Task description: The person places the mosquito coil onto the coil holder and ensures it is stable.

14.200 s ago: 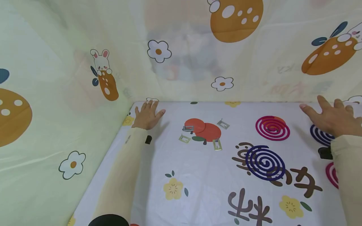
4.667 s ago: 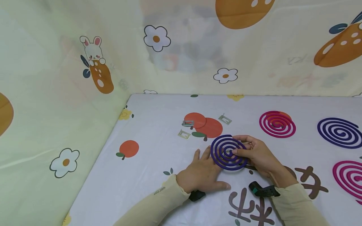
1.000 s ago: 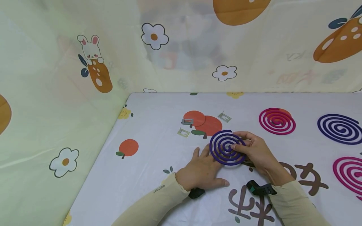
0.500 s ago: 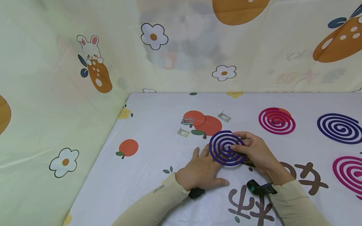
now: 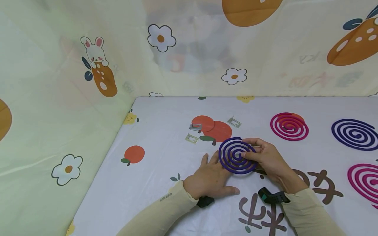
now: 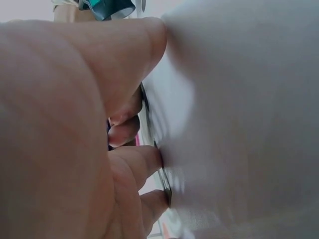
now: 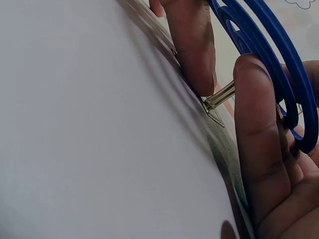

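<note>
My right hand pinches a dark blue mosquito coil between thumb and fingers, near its centre. The coil is tilted and overlaps the left fingertips in the head view. Flat on the table, my left hand has its fingers spread, and its fingertips press on the edge of a thin metal coil stand. In the right wrist view the upright prong of that metal stand rises towards the blue coil, between a left finger and a right finger. The coil hides most of the stand from above.
Three more metal stands lie behind the hands: one stand at the left, another in front, a third at right. On the right lie a magenta coil, a blue coil and a pink coil. A patterned curtain borders the table.
Earlier both hands were apart at the back, with the blue coil lying on the table. The right hand since lifted it over a stand beneath the left fingers. Lately it has barely moved.
</note>
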`<action>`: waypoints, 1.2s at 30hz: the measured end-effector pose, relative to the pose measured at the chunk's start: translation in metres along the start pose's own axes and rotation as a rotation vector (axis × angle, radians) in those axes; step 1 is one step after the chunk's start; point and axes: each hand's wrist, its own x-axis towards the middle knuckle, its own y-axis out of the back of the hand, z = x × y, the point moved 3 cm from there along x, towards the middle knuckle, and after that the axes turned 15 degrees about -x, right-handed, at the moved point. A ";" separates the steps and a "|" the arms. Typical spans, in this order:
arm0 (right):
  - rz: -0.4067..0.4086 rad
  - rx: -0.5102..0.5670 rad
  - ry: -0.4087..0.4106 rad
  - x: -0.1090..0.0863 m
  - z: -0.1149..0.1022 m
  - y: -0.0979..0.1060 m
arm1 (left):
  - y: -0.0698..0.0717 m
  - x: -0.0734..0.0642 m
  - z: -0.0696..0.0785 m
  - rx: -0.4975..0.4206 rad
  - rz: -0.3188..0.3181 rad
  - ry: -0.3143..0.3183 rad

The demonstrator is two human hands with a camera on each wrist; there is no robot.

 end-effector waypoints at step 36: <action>-0.020 0.009 -0.004 -0.001 -0.001 0.002 | 0.001 -0.001 0.001 0.004 0.012 -0.006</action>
